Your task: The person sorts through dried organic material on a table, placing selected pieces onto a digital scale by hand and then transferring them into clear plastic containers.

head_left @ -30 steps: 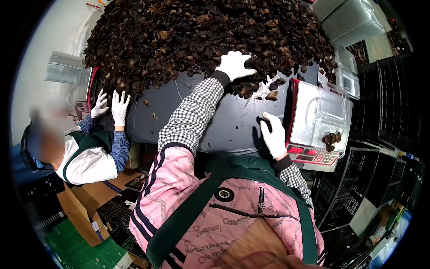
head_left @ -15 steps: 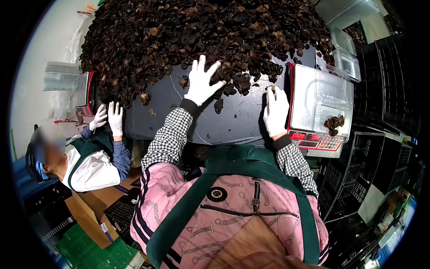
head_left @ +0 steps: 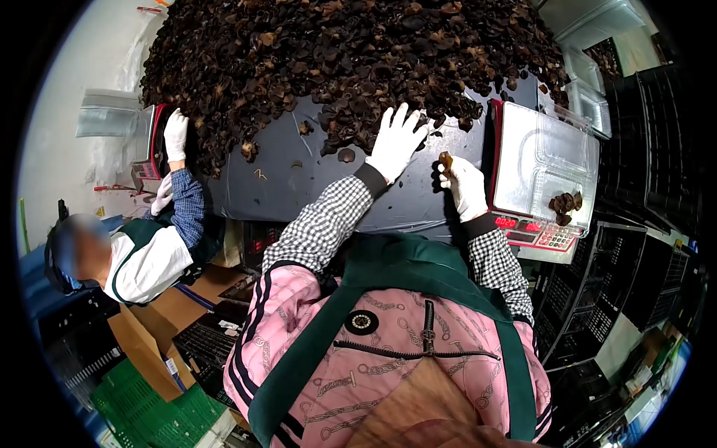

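A big heap of dark brown wood ear mushrooms (head_left: 343, 52) spreads over the dark table (head_left: 299, 183). At its near edge my left hand (head_left: 396, 142), in a white glove, lies with fingers stretched out by the loose pieces. My right hand (head_left: 466, 190), also gloved, is closed in a pinch on a wood ear mushroom (head_left: 446, 160) above the table, left of the scale. On the red-framed scale (head_left: 515, 153) rests a clear plastic tray (head_left: 564, 142) with several mushroom pieces (head_left: 565, 206) at its near end.
At the left, a co-worker (head_left: 153, 261) has one gloved hand (head_left: 176, 136) beside another scale (head_left: 146, 170). Clear trays (head_left: 586, 97) stand at the back right. Black crates (head_left: 642, 142) are stacked along the right; a cardboard box (head_left: 149, 340) and green crate (head_left: 153, 403) lie at lower left.
My left hand has moved right along the heap's edge, and loose pieces there have shifted. My right hand has turned, showing a mushroom in its fingers. The co-worker's hand has moved toward their scale.
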A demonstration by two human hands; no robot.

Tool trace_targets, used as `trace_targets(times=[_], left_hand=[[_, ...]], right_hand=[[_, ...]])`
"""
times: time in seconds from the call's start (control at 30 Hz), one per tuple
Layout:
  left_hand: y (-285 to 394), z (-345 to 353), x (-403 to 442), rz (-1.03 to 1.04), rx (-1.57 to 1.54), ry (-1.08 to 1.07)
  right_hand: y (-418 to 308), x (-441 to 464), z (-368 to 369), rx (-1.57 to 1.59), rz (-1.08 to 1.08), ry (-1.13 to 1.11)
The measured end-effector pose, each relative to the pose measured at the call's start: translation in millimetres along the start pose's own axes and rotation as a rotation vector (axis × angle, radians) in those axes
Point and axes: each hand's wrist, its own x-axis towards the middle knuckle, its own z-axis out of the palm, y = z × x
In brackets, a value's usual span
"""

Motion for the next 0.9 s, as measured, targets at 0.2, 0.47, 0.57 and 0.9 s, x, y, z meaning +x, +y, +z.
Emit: trace_targets(times=[0.2, 0.47, 0.57, 0.9], left_hand=[[15.4, -23.7, -1.9, -0.072, -0.259, 0.065], [17.9, -59.1, -34.9, -0.876, -1.885, -0.020], [3.8, -73.6, -47.0, -0.936, -2.038, 0.015], [-24.2, -134.1, -87.5, -0.982, -1.673, 0.262]], right_hand=[[5.1, -17.5, -8.9, 0.330, 0.008, -0.094], [-2.9, -35.4, 7.5, -0.049, 0.051, 0.021], [30.5, -33.8, 26.0, -0.219, 0.020, -0.118], [44.8, -61.2, 130.4, -0.173, 0.273, -0.825]])
